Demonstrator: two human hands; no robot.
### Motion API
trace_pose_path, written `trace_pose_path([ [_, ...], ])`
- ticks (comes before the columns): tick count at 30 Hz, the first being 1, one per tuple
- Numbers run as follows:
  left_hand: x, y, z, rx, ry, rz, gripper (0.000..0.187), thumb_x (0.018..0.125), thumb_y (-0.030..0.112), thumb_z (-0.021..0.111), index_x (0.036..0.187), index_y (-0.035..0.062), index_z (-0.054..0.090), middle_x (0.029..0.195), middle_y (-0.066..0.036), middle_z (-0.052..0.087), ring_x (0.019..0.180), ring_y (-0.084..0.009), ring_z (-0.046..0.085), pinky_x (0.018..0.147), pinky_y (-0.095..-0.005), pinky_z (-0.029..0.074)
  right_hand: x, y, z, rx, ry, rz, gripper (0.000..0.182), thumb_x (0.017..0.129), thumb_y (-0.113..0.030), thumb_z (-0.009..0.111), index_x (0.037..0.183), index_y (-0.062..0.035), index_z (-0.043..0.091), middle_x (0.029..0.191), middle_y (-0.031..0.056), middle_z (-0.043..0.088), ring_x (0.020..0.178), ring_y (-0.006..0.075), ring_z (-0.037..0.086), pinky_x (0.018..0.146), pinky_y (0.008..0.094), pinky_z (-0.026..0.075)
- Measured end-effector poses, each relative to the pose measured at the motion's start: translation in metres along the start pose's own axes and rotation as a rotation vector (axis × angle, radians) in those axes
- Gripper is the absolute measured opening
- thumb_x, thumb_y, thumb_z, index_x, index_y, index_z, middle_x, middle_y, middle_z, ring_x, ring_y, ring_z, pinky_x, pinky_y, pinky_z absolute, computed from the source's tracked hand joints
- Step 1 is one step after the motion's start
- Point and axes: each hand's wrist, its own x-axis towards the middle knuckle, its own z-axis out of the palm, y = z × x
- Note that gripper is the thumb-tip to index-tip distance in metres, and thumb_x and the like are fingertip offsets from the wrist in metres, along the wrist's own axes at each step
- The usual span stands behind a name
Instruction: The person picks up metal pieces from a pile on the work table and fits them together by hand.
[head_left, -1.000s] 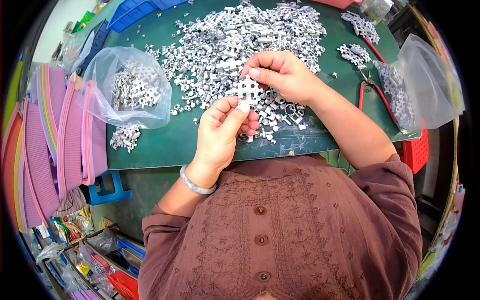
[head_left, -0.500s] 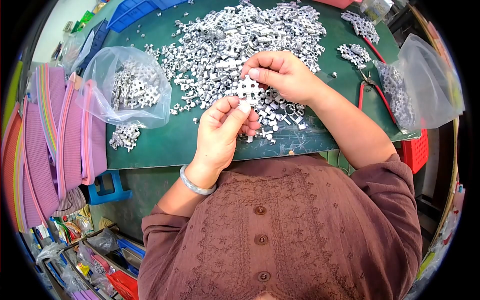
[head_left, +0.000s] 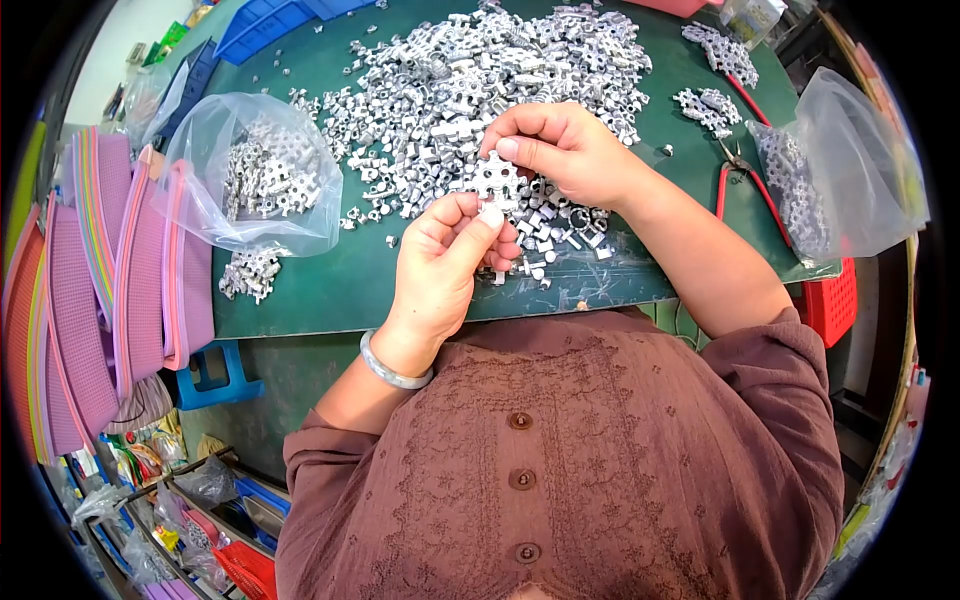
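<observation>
A flat silver metal piece with round holes and knobbed edges [head_left: 497,178] is held up over the green table [head_left: 400,305]. My left hand [head_left: 445,255], with a bangle on its wrist, pinches the piece's lower end between thumb and fingers. At its upper end, my right hand [head_left: 570,150] is closed with thumb and forefinger on the edge. Behind both hands spreads a big heap of small silver metal parts [head_left: 460,75]. Loose bits of it lie just right of and below the held piece. My curled fingers hide part of the piece.
Left stands an open clear plastic bag [head_left: 325,215] of similar pieces, with a small pile [head_left: 250,275] before it. Right are red-handled pliers [head_left: 738,168], more flat pieces [head_left: 708,110] and another filled bag [head_left: 790,190]. Blue bins [head_left: 265,28] line the back left.
Almost nothing differs. Both hands stay at the same spot with the metal piece between them, apart from a very slight shift.
</observation>
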Motion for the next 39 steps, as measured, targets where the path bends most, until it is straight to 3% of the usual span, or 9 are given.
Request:
trace_pose_path([
  [6,0.0000,-0.0004,0.0010,0.007,-0.001,-0.006,0.007,0.083,0.008,0.049,0.089,0.0037,0.050,0.074,-0.007,0.057,0.062,-0.0135,0.056,0.055,-0.0235,0.046,0.0001,0.0019,-0.0006,-0.009,-0.006,0.000,0.014,0.083,-0.008,0.048,0.090,0.0005,0.057,0.086,0.0014,0.057,0.080,0.0069,0.050,0.073,0.0218,0.039],
  [39,0.0007,-0.0020,-0.0006,-0.028,-0.004,-0.023,0.011,0.082,0.009,0.052,0.090,0.0011,0.050,0.074,-0.007,0.058,0.062,-0.0130,0.057,0.056,-0.0233,0.046,0.0002,0.0010,-0.0006,-0.014,-0.011,0.009,0.014,0.083,-0.009,0.048,0.088,0.0004,0.057,0.084,0.0008,0.057,0.076,0.0054,0.049,0.069,0.0208,0.039],
])
